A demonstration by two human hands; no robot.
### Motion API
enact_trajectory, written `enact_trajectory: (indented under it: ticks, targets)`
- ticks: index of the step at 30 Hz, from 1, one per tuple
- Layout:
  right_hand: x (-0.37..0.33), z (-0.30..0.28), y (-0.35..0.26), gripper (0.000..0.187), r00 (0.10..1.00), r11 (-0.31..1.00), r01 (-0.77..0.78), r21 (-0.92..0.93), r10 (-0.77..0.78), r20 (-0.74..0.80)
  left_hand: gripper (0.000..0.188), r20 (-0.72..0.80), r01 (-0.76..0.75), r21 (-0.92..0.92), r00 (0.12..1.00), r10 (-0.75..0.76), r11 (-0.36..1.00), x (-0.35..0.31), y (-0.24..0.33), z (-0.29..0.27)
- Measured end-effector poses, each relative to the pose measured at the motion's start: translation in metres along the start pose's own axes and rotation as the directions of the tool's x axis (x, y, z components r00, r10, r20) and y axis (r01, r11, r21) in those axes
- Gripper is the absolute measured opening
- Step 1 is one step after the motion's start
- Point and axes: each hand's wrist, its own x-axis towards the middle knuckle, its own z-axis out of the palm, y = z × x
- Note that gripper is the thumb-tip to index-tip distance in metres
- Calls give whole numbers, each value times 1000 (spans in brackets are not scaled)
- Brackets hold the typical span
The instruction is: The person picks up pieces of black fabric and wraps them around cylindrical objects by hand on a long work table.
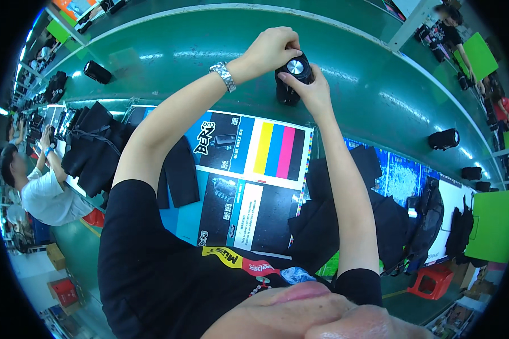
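Note:
A black cylindrical speaker (287, 93) stands on the green conveyor belt, its round silver end disc (294, 66) facing up. My right hand (315, 92) grips it from the right, with the thumb across the near rim and the other fingers behind its side. My left hand (276, 50) is curled in a pinch at the far edge of the speaker's top. Its fingertips touch the rim; whatever they pinch there is too small to make out. A silver watch (223, 76) is on my left wrist.
More black speakers stand on the belt, one at left (97, 72) and one at right (444, 139). Printed sheets (243, 186) and black cloth pieces (345, 226) cover my bench. A co-worker (48, 192) works at left. A red stool (430, 282) stands at lower right.

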Motion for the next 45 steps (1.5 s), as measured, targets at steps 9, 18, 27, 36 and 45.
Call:
enact_trajectory:
  ticks: [9,18,27,36,45]
  targets:
    - [17,-15,17,78,987,999,-20,50,12,157,17,-114,-61,-101,992,49,993,-13,44,-1]
    - [53,-14,9,79,948,773,-114,624,272,-165,54,230,300,-954,741,-630,5,-4,5,56]
    - [46,1,112,34,982,633,-33,773,163,-91,62,-152,95,-957,640,-753,274,-28,22,148]
    - [23,-14,85,46,904,973,-208,105,232,-360,61,-225,329,-798,615,-756,505,-43,9,138]
    - [-138,-139,43,31,954,746,0,-665,-200,-224,39,-10,391,-837,688,-725,383,-97,51,66]
